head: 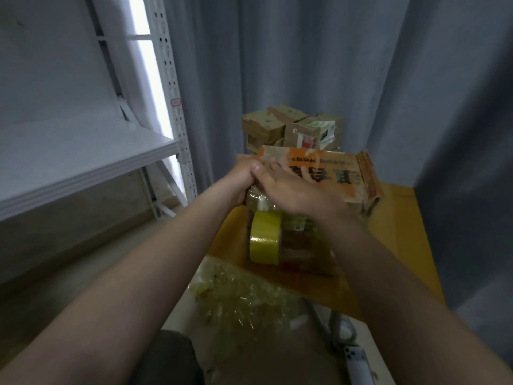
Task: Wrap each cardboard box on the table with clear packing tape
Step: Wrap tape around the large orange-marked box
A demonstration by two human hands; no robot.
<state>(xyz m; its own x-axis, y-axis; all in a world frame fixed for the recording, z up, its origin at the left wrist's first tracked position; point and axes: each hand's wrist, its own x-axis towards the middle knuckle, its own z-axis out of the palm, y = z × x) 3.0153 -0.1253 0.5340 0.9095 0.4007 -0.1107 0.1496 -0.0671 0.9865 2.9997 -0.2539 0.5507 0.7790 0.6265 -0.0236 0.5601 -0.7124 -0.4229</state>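
The left hand curls round the corner of the big box. The right hand lies flat on it, fingers spread. The tape roll sits just under both hands, against the box, over the bench. Small boxes are piled behind.

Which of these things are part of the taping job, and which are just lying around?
Job: orange-printed box, tape roll, stacked small boxes, left hand, right hand.
Lying about: crumpled tape scraps, phone, metal shelf.
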